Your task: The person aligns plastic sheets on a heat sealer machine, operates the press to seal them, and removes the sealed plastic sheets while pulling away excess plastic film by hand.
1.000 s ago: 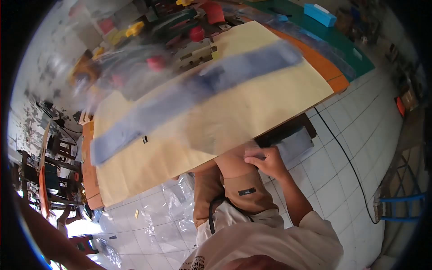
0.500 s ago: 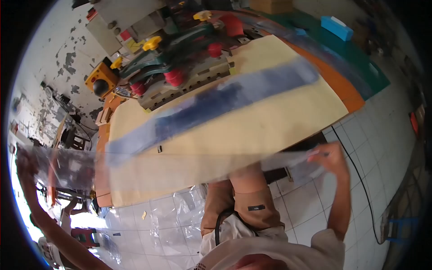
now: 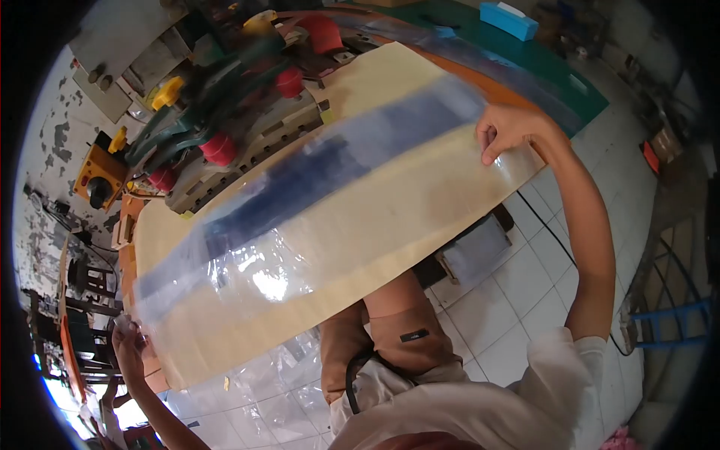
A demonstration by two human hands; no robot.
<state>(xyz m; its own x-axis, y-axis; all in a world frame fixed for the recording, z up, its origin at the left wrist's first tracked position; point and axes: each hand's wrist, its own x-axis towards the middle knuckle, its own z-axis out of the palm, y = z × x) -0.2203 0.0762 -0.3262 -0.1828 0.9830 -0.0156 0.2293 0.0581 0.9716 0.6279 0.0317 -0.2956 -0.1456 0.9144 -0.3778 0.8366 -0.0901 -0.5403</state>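
Observation:
A long clear plastic sheet [image 3: 255,279] stretches between my two hands over the worktable, with light glinting on its left half. My left hand [image 3: 128,337] pinches its left end by the table's left edge. At the right, my right hand [image 3: 511,132] has its fingers closed on the opposite end, above the table's front right edge. Cream paper [image 3: 360,281] covers the tabletop below. Along it lies a bluish strip of film-like material [image 3: 300,180], darker in the middle; the clear sheet partly overlaps it.
A machine with a green frame, yellow knobs [image 3: 169,91] and red cups [image 3: 217,149] stands at the table's back left. A control box [image 3: 99,180] sits left of it. Farther back, a blue box [image 3: 508,20] rests on a green surface [image 3: 562,94]. Clear plastic [image 3: 281,367] lies on the tiled floor.
The clear sheet has moved from the table's front edge onto the paper, toward the blue strip. My right hand has gone up and forward; my left hand has shifted to the table's left edge.

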